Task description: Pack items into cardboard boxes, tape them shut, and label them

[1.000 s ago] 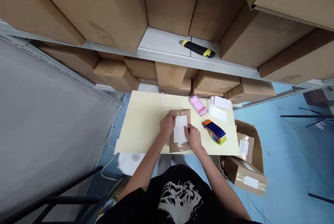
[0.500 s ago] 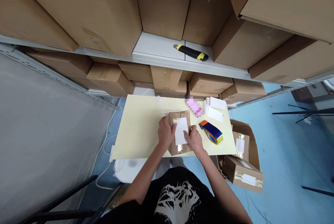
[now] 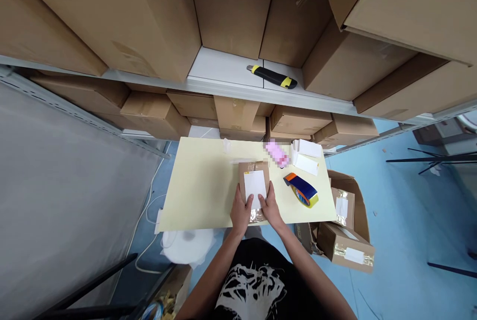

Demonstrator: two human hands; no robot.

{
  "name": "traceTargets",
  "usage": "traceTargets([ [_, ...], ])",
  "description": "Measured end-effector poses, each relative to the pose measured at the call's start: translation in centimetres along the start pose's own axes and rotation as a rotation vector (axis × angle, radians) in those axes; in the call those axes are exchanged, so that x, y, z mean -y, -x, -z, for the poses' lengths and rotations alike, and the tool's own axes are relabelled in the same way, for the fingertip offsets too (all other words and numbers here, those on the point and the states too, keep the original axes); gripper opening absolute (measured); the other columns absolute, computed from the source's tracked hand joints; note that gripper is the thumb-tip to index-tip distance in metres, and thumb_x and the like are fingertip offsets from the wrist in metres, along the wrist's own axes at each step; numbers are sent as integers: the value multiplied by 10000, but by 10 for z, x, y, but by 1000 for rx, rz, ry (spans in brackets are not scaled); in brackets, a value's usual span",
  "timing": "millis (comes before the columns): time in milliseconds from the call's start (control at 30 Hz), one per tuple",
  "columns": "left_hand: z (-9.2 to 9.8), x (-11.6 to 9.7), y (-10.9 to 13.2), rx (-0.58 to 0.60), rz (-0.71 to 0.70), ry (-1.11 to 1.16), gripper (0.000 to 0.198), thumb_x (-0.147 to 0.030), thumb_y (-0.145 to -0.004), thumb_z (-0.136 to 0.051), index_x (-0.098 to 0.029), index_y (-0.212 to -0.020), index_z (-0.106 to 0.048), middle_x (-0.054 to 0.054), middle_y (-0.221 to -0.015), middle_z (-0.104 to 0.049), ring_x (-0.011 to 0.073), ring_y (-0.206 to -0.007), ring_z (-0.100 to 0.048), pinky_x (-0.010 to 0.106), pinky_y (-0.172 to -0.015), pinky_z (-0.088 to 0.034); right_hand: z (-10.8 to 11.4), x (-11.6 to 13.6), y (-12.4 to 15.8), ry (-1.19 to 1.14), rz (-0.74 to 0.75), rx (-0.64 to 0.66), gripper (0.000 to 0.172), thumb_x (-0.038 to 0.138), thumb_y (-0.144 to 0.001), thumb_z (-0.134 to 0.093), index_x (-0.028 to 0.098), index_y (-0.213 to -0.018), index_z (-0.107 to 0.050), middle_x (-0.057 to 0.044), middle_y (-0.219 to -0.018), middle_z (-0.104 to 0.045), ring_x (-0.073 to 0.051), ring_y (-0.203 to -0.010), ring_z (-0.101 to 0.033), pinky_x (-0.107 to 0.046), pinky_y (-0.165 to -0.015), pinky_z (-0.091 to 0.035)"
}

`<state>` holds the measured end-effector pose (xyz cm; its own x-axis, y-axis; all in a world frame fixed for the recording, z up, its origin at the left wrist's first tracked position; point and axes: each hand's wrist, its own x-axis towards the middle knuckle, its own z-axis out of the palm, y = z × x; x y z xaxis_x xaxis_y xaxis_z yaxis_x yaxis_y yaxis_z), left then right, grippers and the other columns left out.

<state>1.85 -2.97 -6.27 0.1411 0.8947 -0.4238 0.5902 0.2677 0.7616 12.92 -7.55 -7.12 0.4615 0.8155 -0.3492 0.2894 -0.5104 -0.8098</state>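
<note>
A small taped cardboard box (image 3: pixel 242 171) sits at the front of the pale yellow table (image 3: pixel 201 186), with a white label (image 3: pixel 255 186) flat on its top. My left hand (image 3: pixel 241 210) grips the box along its left side, thumb on the label's lower edge. On the opposite side my right hand (image 3: pixel 272 205) holds it the same way, its thumb also near the label. To the right lies a tape dispenser (image 3: pixel 302 190) in blue, orange and yellow. Behind it are stacks of white labels (image 3: pixel 307 156) and a blurred pink item (image 3: pixel 277 153).
A utility knife (image 3: pixel 273 76) rests on the shelf (image 3: pixel 227 69) above the table, among large cardboard boxes (image 3: pixel 231 7). On the floor at right, an open carton (image 3: pixel 357 200) holds labelled parcels (image 3: pixel 346 248). A white stool (image 3: pixel 186 246) stands under the table's left front.
Both hands have slid toward me along the box's sides, and their thumbs have moved down the label. The box now sits straighter and slightly left.
</note>
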Motion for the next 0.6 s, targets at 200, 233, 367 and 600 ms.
traceTargets([
  [200, 6, 10, -6, 193, 17, 41, 763, -393, -837, -498, -229, -1467, -99, 83, -1488, -313, 273, -1303, -395, 401, -975, -421, 19, -13, -8, -144, 15, 185, 868, 454, -819, -490, 161, -1469, 6, -114, -1543, -86, -202, -1417, -85, -402, -1147, -126],
  [233, 7, 15, -7, 222, -4, 78, 777, -372, -828, -516, -231, -1467, -98, 81, -1496, -297, 266, -1323, -365, 396, -1010, -394, 22, -12, -7, -159, 11, 213, 863, 450, -817, -496, 173, -1468, -1, -106, -1543, -94, -195, -1418, -80, -399, -1147, -123],
  [367, 15, 34, -16, 360, -115, 259, 915, -368, -783, -586, -189, -1474, -14, 109, -1526, -203, 245, -1386, -235, 376, -1107, -280, 32, 0, -9, -212, 11, 303, 862, 452, -790, -550, 178, -1457, -77, -133, -1508, -219, -209, -1364, -276, -396, -1103, -264],
  [600, 24, 12, -57, 253, -50, 216, 970, -461, -757, -624, -162, -1467, -35, 177, -1524, -159, 283, -1381, -241, 412, -1074, -320, 26, 41, -50, -86, -125, 12, 775, 539, -784, -547, 130, -1372, -250, -173, -1297, -524, -238, -1138, -552, -357, -902, -464],
])
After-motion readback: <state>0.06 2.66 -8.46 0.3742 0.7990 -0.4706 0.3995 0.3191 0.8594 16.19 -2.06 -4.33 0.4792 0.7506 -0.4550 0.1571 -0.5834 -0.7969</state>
